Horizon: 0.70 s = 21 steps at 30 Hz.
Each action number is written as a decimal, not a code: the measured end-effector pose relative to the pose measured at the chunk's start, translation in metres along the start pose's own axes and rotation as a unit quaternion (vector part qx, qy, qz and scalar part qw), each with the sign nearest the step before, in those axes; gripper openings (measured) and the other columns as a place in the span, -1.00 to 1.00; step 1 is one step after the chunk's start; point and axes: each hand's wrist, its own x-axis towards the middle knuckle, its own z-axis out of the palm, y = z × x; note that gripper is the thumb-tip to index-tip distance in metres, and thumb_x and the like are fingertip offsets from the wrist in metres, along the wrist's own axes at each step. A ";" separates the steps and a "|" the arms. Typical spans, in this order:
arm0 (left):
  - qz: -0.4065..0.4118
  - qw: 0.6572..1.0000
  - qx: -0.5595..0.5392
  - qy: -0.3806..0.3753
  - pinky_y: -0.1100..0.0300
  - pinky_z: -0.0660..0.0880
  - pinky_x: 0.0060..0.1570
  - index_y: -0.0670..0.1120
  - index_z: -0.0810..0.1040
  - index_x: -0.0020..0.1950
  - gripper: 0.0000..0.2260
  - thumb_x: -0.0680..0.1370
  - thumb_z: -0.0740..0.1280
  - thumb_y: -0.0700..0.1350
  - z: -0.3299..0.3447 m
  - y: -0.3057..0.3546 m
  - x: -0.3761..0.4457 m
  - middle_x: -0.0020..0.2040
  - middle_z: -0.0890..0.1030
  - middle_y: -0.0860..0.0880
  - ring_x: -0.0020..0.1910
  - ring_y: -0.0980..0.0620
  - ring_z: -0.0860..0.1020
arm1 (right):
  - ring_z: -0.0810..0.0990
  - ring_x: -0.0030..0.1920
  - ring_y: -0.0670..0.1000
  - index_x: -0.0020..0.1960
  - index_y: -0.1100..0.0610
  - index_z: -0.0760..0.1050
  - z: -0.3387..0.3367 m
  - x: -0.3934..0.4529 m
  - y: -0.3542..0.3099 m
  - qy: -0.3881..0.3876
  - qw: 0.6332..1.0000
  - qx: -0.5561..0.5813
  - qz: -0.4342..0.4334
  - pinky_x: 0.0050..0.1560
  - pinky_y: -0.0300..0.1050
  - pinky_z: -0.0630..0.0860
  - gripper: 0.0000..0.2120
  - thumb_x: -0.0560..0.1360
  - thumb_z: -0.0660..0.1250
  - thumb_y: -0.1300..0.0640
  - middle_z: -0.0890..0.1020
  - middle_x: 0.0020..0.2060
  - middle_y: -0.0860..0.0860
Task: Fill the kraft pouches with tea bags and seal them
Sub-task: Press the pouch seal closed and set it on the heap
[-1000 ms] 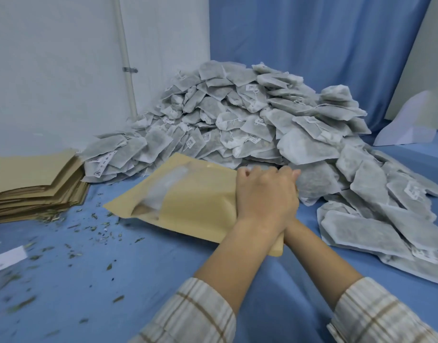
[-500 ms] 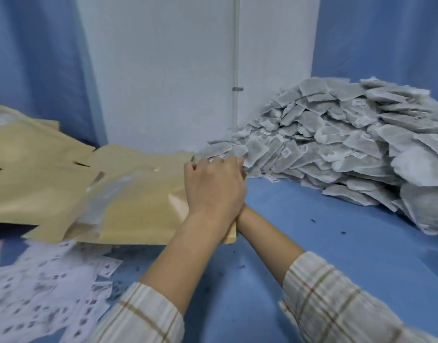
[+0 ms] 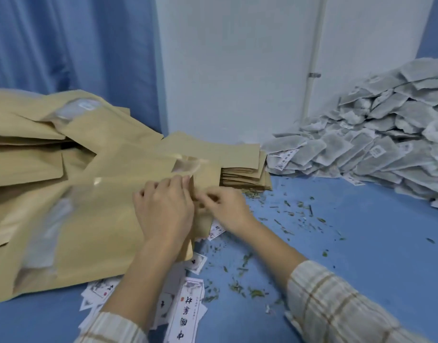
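The blue surface (image 3: 336, 243) carries everything. At its far right a large heap of tea bags (image 3: 376, 144) slopes against the wall, well apart from the hands. On the left lies a loose spread of filled kraft pouches (image 3: 39, 134), and behind the hands a neat stack of flat empty pouches (image 3: 245, 169). The pouch in hand (image 3: 96, 231), with a clear window on its face, lies on its side over the spread, its mouth edge toward the right. Printed paper labels (image 3: 188, 310) lie under and just in front of it, and loose tea crumbs (image 3: 287, 214) are scattered to the right.

The risk, as I judge it, is a seal that closes only partway: if the fingers skip a stretch of the edge, or a crumb sits in the strip, the mouth may gape and bags slide out. A label could also get caught under the edge.

The left hand (image 3: 163, 214) rests over the mouth end, fingers curled onto the edge. The right hand (image 3: 225, 206) pinches that same edge just beside it, fingertips bunched.
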 end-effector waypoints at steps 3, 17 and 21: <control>0.024 0.998 0.005 0.049 0.01 0.40 -0.20 -0.16 0.61 -0.27 -0.74 0.55 0.24 -0.13 0.015 -0.005 0.002 -0.33 0.64 -0.13 -0.28 -0.17 0.57 | 0.51 -0.10 -0.22 0.02 0.07 0.64 -0.032 -0.010 0.040 -0.022 0.992 -0.123 0.022 -0.04 -0.18 0.40 -0.78 0.50 0.32 -0.02 0.62 -0.12 -0.12; 0.041 0.997 -0.008 0.059 0.07 0.41 -0.22 -0.14 0.61 -0.30 -0.63 0.56 0.11 -0.06 0.018 0.001 0.001 -0.38 0.62 -0.07 -0.32 -0.13 0.55 | 0.63 -0.09 -0.05 -0.09 -0.05 0.60 -0.059 -0.023 0.067 0.031 0.983 0.089 0.155 -0.09 -0.19 0.53 -0.88 0.39 0.47 -0.01 0.67 -0.17 -0.11; 0.030 0.999 -0.036 0.025 0.02 0.38 -0.15 -0.15 0.64 -0.23 -0.58 0.58 0.05 -0.03 0.017 0.004 -0.001 -0.31 0.65 -0.08 -0.23 -0.15 0.56 | 0.51 -0.05 -0.12 -0.12 -0.07 0.59 -0.062 -0.023 0.059 0.070 0.989 -0.051 0.119 -0.12 -0.23 0.39 -0.94 0.45 0.40 -0.03 0.60 -0.17 -0.22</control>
